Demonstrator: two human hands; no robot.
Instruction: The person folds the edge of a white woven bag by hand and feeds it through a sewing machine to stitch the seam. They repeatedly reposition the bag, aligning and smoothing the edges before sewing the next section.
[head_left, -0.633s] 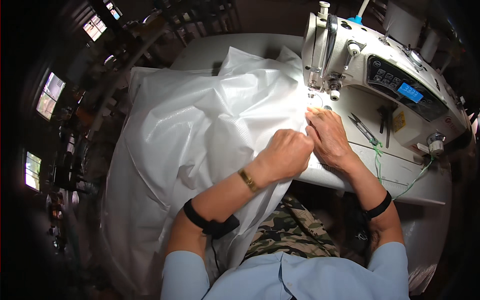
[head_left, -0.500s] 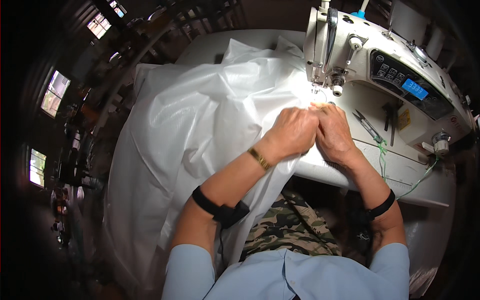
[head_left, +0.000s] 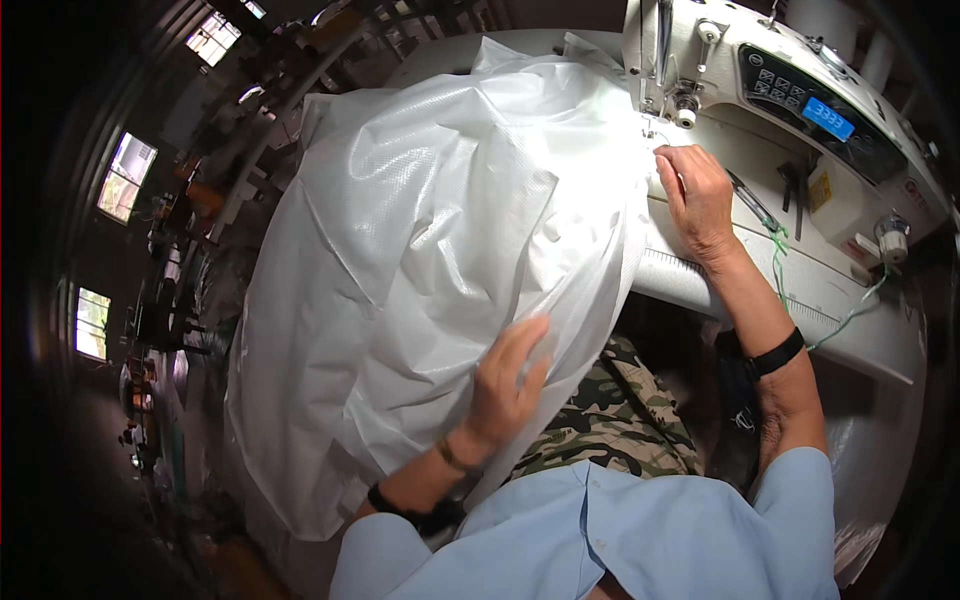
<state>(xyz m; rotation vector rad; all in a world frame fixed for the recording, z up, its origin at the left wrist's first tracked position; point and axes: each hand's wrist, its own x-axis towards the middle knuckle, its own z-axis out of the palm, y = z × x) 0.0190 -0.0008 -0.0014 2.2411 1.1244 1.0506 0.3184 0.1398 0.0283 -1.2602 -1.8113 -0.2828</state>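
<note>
Sewing appears mid-run: the large white woven plastic sheet lies heaped over the tabletop and lap, one edge at the needle of the white sewing machine. Much sheet seems left to feed. Left hand open, fingers spread flat on the sheet. Right hand flat, pressing the edge beside the needle.

Crumpled white woven sheet over table
</note>
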